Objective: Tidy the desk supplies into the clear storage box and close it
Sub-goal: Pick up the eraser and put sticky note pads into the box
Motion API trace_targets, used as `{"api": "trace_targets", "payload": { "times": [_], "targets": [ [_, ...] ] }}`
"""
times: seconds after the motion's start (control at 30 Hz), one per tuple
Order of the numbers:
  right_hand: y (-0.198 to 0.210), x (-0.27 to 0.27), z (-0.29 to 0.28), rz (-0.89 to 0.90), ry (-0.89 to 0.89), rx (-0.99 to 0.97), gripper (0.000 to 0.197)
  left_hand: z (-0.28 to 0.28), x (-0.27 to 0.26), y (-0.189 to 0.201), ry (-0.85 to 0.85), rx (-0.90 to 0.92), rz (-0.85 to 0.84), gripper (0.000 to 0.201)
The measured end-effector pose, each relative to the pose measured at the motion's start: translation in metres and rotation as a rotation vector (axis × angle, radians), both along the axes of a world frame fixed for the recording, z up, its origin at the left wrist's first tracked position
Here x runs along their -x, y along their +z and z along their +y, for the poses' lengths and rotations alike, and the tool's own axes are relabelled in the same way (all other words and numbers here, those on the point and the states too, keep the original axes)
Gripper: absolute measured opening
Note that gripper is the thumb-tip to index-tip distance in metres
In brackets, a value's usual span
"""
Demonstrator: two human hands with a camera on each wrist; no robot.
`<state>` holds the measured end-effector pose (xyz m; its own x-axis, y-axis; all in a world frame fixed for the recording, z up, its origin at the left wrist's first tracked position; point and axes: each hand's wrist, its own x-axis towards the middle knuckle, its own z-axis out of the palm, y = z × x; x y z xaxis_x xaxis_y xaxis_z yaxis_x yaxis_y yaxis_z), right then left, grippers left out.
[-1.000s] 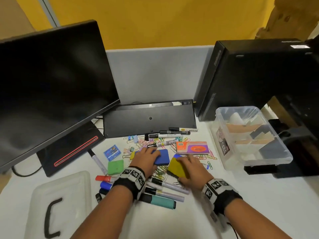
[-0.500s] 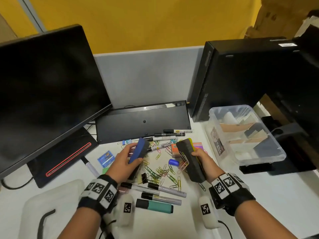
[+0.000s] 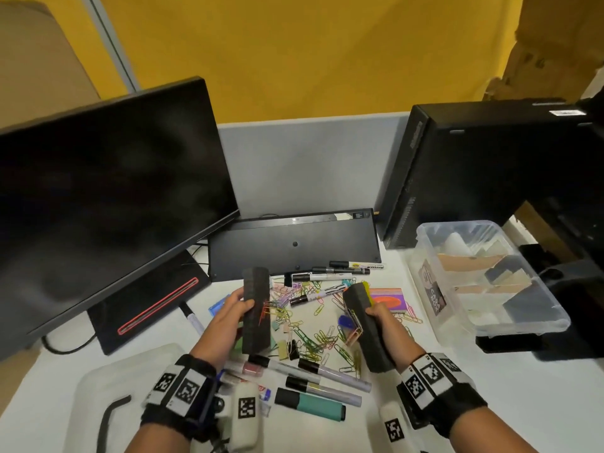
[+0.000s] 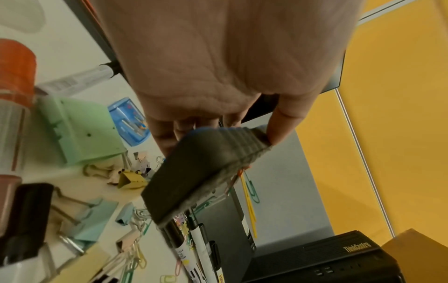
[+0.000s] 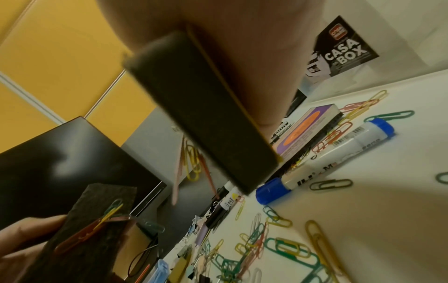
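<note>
My left hand [image 3: 228, 313] grips a blue-backed board eraser [image 3: 257, 310], raised with its black felt facing me and a few paper clips stuck to it. In the left wrist view the same eraser [image 4: 201, 168] is pinched between thumb and fingers. My right hand [image 3: 380, 318] holds a yellow-backed eraser [image 3: 364, 325], felt side up, also with clips clinging; it fills the right wrist view [image 5: 201, 109]. Below both lie scattered paper clips [image 3: 310, 338] and markers [image 3: 327, 377]. The clear storage box [image 3: 483, 279] stands open at the right.
The box lid [image 3: 108, 397] lies at the front left. A monitor [image 3: 108, 204] stands at the left, a keyboard [image 3: 294, 243] leans at the back, a black computer tower [image 3: 490, 171] rises behind the box. A green stapler [image 4: 80, 130], a teal highlighter [image 3: 310, 403] and a sticky-note pad [image 3: 389, 299] lie on the desk.
Both hands picked the erasers off the desk and lifted them, turning the felt sides towards me; paper clips came up stuck to the felt.
</note>
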<state>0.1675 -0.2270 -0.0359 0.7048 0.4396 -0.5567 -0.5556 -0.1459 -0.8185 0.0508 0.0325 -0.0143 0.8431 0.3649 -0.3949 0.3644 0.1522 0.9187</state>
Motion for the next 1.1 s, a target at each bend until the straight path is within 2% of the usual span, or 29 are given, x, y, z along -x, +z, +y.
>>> {"api": "trace_targets", "payload": {
  "times": [0.1,0.27,0.3,0.37,0.43,0.5,0.57,0.67,0.73,0.8,0.97,1.1],
  "targets": [
    [-0.004,0.000,0.003,-0.009,-0.007,-0.017,0.024,-0.003,-0.007,-0.002,0.028,0.044,-0.016,0.030],
    [0.002,0.000,0.011,-0.018,-0.087,-0.063,0.040,-0.011,-0.020,-0.004,0.070,0.134,-0.006,0.030],
    [0.003,-0.001,0.014,-0.065,-0.067,-0.040,0.048,-0.012,-0.022,-0.005,0.076,0.166,-0.006,0.030],
    [0.009,0.001,0.021,-0.186,0.091,0.055,0.057,-0.015,-0.024,-0.005,0.082,0.205,0.000,0.030],
    [0.016,0.006,0.027,-0.334,0.233,0.138,0.046,-0.016,-0.027,-0.006,0.105,0.247,0.003,0.031],
    [0.021,0.008,0.029,-0.439,0.262,0.150,0.037,-0.016,-0.028,-0.008,0.132,0.296,0.008,0.033],
    [0.023,0.009,0.029,-0.562,0.272,0.194,0.038,-0.015,-0.029,-0.009,0.154,0.355,0.023,0.040],
    [0.018,0.013,0.022,-0.852,0.426,0.327,0.051,-0.013,-0.031,-0.010,0.163,0.410,0.048,0.048],
    [0.020,0.016,0.021,-0.951,0.564,0.381,0.065,-0.014,-0.033,-0.010,0.155,0.422,0.041,0.049],
    [0.021,0.016,0.023,-0.992,0.631,0.385,0.067,-0.015,-0.035,-0.009,0.132,0.416,0.039,0.050],
    [0.025,0.011,0.041,-0.929,0.663,0.247,0.050,-0.027,-0.041,-0.005,0.062,0.399,0.071,0.048],
    [0.028,0.005,0.046,-0.926,0.673,0.274,0.047,-0.029,-0.044,-0.010,0.076,0.384,0.088,0.047]
  ]
}}
